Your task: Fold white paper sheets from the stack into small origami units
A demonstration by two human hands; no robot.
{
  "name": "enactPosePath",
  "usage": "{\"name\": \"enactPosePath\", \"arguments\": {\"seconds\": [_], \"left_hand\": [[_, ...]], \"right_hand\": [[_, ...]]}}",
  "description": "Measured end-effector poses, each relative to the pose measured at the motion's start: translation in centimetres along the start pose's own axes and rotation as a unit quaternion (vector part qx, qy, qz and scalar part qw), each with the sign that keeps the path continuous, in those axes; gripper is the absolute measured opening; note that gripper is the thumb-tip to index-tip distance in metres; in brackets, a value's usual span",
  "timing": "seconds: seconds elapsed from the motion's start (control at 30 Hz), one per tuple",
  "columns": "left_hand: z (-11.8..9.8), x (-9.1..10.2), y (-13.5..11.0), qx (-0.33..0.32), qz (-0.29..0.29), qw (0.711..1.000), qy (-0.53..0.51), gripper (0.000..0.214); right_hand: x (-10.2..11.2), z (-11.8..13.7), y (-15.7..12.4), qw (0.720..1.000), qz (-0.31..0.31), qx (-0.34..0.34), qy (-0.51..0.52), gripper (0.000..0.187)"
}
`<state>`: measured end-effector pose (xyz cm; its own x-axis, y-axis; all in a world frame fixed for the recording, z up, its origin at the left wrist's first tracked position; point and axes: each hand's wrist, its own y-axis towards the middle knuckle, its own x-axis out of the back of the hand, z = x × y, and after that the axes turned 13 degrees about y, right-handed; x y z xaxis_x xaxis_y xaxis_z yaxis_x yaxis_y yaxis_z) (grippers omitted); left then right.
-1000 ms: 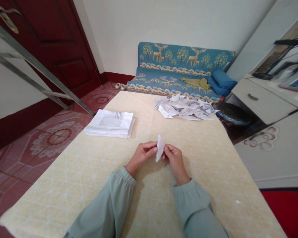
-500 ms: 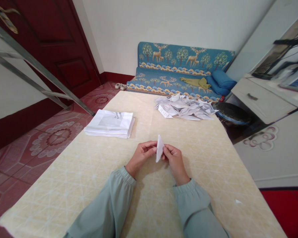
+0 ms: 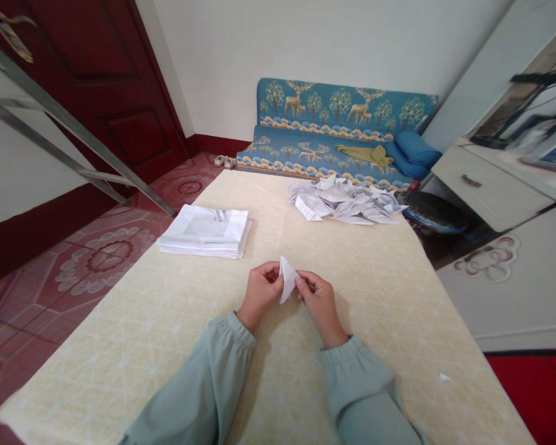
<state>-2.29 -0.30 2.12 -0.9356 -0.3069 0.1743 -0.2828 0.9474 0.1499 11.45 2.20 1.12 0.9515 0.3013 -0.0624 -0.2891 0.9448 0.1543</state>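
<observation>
A small piece of folded white paper (image 3: 286, 281), pointed at top and bottom, is held upright just above the table between both hands. My left hand (image 3: 262, 288) is closed on its left edge, thumb in front. From the right, my right hand (image 3: 318, 299) pinches the paper's side corner between thumb and fingers. To the left beyond my hands lies a stack of white paper sheets (image 3: 204, 230). A heap of folded paper pieces (image 3: 345, 201) covers the far right part of the table.
A pale yellow patterned cloth covers the table (image 3: 167, 346). One small paper scrap (image 3: 444, 377) lies near its right edge. Behind the table stands a blue sofa (image 3: 315, 133). A metal ladder (image 3: 83, 142) leans at left; a white cabinet (image 3: 514, 259) is at right.
Both hands have shifted slightly left with the folded paper. The paper has turned, so more of its flat face shows, and my left hand now grips its edge more closely.
</observation>
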Motion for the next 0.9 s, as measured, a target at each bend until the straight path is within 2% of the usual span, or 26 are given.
{"name": "enactPosePath", "arguments": {"seconds": [0.1,0.17,0.27,0.43,0.57,0.67,0.77,0.83,0.9], "left_hand": [[0.0,-0.1,-0.4,-0.039,-0.036,0.996,0.079,0.007],[-0.1,0.0,-0.6,-0.056,-0.026,0.991,0.116,0.006],[-0.3,0.0,-0.8,-0.08,-0.006,0.984,0.159,0.007],[-0.2,-0.1,-0.6,-0.083,-0.021,0.974,0.208,0.009],[-0.1,-0.1,-0.8,-0.1,-0.01,0.965,0.241,0.009],[-0.3,0.0,-1.0,-0.11,-0.014,0.95,0.293,0.008],[-0.4,0.1,-0.8,-0.107,-0.029,0.941,0.321,0.02],[-0.5,0.2,-0.6,-0.123,-0.031,0.947,0.294,0.028],[-0.6,0.2,-0.4,-0.167,-0.021,0.954,0.249,0.035]], "right_hand": [[-0.6,0.6,-0.4,0.992,-0.02,0.088,-0.09,0.038],[-0.9,1.0,-0.6,0.982,-0.013,0.12,-0.149,0.044],[-1.0,1.4,-0.8,0.972,-0.017,0.126,-0.199,0.041],[-0.8,1.4,-0.8,0.958,-0.042,0.127,-0.253,0.028],[-0.7,1.1,-0.7,0.941,-0.048,0.138,-0.304,0.025],[-0.5,0.8,-0.6,0.947,-0.066,0.131,-0.285,0.021],[-0.3,0.6,-0.5,0.963,-0.089,0.105,-0.23,0.016],[-0.1,0.6,-0.5,0.971,-0.101,0.091,-0.195,0.014],[0.0,0.6,-0.5,0.976,-0.106,0.086,-0.171,0.013]]}}
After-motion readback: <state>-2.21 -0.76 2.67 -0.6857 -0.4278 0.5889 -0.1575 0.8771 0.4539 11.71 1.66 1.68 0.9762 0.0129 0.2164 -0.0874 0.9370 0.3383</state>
